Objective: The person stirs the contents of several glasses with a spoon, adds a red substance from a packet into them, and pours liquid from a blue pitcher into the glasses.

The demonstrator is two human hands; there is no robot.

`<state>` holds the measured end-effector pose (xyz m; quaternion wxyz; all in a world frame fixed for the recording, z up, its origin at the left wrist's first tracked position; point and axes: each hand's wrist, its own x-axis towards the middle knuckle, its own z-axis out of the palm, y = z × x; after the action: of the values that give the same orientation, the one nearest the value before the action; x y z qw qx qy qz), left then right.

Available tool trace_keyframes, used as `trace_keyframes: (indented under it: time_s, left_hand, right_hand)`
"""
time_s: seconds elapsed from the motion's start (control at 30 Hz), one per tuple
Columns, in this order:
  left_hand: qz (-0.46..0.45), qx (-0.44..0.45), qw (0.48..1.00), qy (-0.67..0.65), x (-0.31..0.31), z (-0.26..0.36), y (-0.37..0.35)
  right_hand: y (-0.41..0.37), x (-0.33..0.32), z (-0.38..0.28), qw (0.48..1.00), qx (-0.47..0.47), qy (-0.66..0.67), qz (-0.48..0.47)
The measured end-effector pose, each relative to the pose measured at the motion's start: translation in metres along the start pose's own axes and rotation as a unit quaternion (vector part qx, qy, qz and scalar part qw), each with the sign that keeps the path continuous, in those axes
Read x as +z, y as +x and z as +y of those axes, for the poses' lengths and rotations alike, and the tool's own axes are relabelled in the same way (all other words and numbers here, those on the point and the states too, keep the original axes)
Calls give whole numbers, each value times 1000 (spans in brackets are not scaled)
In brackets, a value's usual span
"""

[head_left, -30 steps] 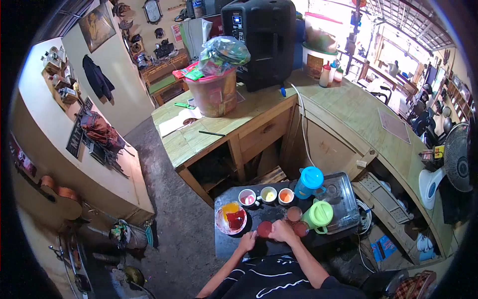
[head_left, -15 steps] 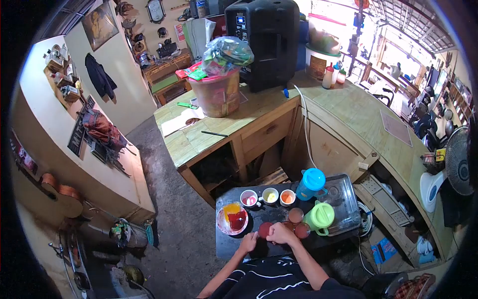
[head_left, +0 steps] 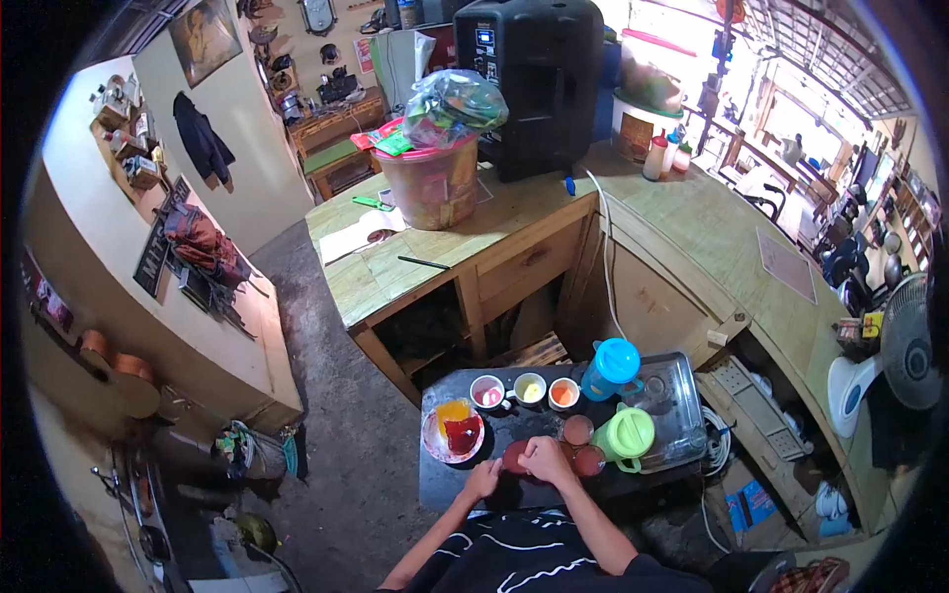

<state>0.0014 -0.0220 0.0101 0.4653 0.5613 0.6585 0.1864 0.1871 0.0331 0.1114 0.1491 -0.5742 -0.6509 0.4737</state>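
At the near edge of a dark low table (head_left: 450, 487), my left hand (head_left: 482, 478) is closed, its fingertips at the left side of a glass of red drink (head_left: 513, 456). My right hand (head_left: 546, 460) makes a fist over that glass's right side and covers part of it; I cannot tell what is inside the fist. Just right of it stand another glass of reddish drink (head_left: 589, 460) and a pinkish one (head_left: 577, 429). A green lidded pitcher (head_left: 630, 433) is beside them. To the left, a plate (head_left: 432, 447) holds yellow and red pieces.
Three white cups line the far side: one with pink and white contents (head_left: 487, 391), one yellow (head_left: 529, 389), one orange (head_left: 563, 394). A blue pitcher (head_left: 615, 368) stands by a clear tray (head_left: 682, 420). Beyond is a wooden counter (head_left: 682, 222) with a pink-rimmed bucket (head_left: 430, 188) and black speaker (head_left: 539, 94).
The view has shifted slightly, so the table appears a little further left. My right fist covers more of the red drink's glass. The left hand stays beside it.
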Motion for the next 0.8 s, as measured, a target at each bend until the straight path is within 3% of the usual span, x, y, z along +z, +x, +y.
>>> trace_keyframes:
  time_s: [0.07, 0.2, 0.3, 0.4, 0.43, 0.53, 0.63, 0.73, 0.8]
  left_hand:
    - [1, 5, 1000, -2, 1, 0, -1]
    - [22, 25, 999, -9, 2, -2, -2]
    - [11, 14, 1000, -6, 2, -1, -1]
    - [23, 13, 1000, 4, 0, 6, -4]
    - [19, 15, 1000, 5, -1, 5, -1]
    - [1, 12, 1000, 6, -1, 0, -4]
    - [-15, 13, 1000, -1, -3, 2, -1]
    - [-13, 42, 999, -30, -5, 2, -2]
    - [-35, 33, 999, -9, -7, -1, -1]
  right_hand:
    - [-5, -7, -10, 981, -19, -153, 120]
    - [-8, -17, -15, 975, -52, -214, -24]
    - [-3, -13, -3, 991, -9, 27, -131]
    - [-8, -9, -6, 993, -45, -45, 101]
    - [-8, -10, -5, 979, -64, -128, 143]
    - [-11, -13, 0, 978, -79, -183, 62]
    - [-7, -17, 2, 982, -19, -67, -175]
    - [1, -1, 11, 998, -31, 44, -32]
    - [-2, 2, 8, 997, -18, -19, 71]
